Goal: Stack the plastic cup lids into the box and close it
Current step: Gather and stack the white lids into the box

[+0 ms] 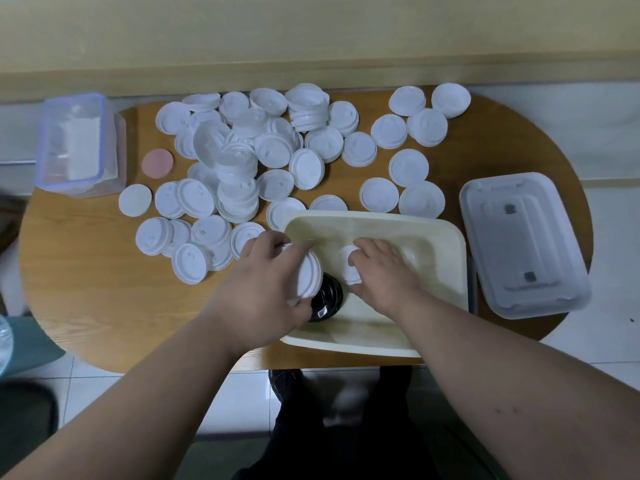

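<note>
White plastic lids, round with raised rims, lie loose and in short stacks across the far half of the wooden table. Cream box at the near edge, open. At its left wall the left hand grips a tilted lid just above a black stack inside. Inside the box the right hand curls its fingers over a second lid. Translucent cover lies flat, right of the box. Pink disc and clear tub far left.
</note>
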